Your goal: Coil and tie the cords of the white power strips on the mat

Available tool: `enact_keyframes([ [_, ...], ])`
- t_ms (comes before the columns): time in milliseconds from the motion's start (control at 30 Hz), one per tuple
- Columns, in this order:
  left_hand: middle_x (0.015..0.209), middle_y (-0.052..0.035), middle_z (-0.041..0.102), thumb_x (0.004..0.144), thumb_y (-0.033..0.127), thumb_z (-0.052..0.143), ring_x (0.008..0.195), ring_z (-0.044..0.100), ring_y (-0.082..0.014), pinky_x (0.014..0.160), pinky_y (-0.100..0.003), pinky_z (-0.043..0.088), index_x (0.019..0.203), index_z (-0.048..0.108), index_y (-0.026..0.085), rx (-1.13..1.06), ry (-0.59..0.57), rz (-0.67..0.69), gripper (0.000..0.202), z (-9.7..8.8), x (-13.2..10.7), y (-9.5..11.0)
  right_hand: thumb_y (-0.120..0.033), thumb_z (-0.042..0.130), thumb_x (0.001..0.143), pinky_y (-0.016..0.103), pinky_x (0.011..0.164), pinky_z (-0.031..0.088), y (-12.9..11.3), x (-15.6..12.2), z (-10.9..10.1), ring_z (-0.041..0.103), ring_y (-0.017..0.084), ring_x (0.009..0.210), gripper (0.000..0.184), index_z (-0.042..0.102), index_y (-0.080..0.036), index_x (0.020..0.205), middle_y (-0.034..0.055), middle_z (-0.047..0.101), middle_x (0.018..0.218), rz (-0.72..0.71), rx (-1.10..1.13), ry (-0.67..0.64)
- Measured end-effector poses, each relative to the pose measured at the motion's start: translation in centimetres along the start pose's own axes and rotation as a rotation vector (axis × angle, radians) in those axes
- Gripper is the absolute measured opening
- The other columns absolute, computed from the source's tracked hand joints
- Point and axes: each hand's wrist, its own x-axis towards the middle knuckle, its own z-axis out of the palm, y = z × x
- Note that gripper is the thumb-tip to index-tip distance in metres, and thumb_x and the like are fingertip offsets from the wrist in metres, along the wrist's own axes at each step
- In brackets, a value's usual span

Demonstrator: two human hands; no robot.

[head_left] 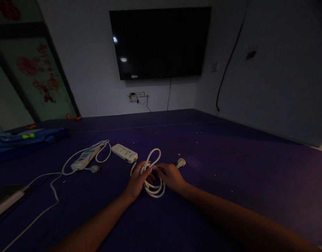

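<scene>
A white power strip [124, 153] lies on the dark purple floor, its cable coiled into a bundle [152, 175] just in front of me. My left hand [137, 181] is closed round the left side of the coil. My right hand [170, 176] grips the cable at the coil's middle, fingers pinched on it. The cable's white plug [181, 162] lies just beyond my right hand. A loop of the cable sticks up past both hands.
A second power strip [85, 158] with a loose cable and plug [94, 169] lies to the left. A blue cloth bundle [26, 139] sits at the far left. A dark TV [161, 42] hangs on the wall above wall sockets [138, 95].
</scene>
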Motion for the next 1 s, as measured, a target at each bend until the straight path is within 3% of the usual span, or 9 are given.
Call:
enact_keyframes([
  [567, 0.064, 0.0005, 0.061, 0.07, 0.048, 0.057, 0.051, 0.057, -0.0137, 0.042, -0.02, 0.037, 0.11, 0.046, 0.017, 0.018, 0.001, -0.008, 0.052, -0.12, 0.11, -0.25, -0.027, 0.043, 0.084, 0.02, 0.048, 0.028, -0.02, 0.06, -0.02, 0.051, 0.01, 0.052, 0.024, 0.063, -0.018, 0.074, -0.0004, 0.06, 0.059, -0.001, -0.022, -0.008],
  [1000, 0.063, 0.0007, 0.061, 0.069, 0.049, 0.058, 0.051, 0.058, -0.014, 0.048, -0.023, 0.041, 0.108, 0.047, 0.016, 0.035, 0.015, 0.007, 0.052, 0.02, -0.13, 0.29, -0.027, 0.044, 0.083, 0.02, 0.048, 0.027, -0.3, 0.07, -0.02, 0.051, 0.009, 0.051, 0.022, 0.064, -0.019, 0.078, -0.0009, 0.06, 0.06, 0.028, -0.043, -0.007],
])
